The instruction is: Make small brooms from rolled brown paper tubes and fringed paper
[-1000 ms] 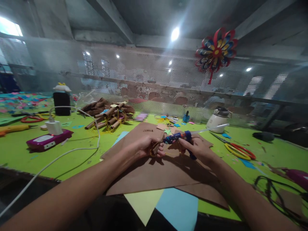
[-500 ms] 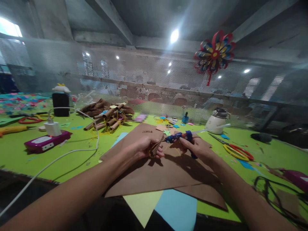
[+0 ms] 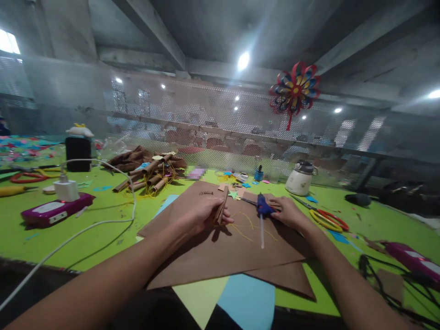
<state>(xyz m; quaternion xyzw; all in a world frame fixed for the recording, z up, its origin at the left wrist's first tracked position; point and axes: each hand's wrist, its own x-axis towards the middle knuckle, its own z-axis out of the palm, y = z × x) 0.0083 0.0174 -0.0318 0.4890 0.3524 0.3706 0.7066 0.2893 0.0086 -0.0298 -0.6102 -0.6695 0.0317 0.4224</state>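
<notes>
My left hand is closed on a folded piece of brown paper, held upright above a large brown paper sheet. Yellow thread trails from near that hand across the sheet. To its right, my right hand has its fingers on the handle of a dark blue glue gun. The nozzle points away from me and left, towards a green paper star, while a clear glue stick juts from the back end towards me.
Rolled brown paper tubes with yellow thread lie in a pile at back left. A purple power strip with a white charger and cable sits left. Scissors and a white bottle stand right. Behind runs a perforated screen.
The glue gun has moved away from the brown paper piece and turned, its glue stick now pointing towards me. My right hand has shifted right; my left still holds the paper.
</notes>
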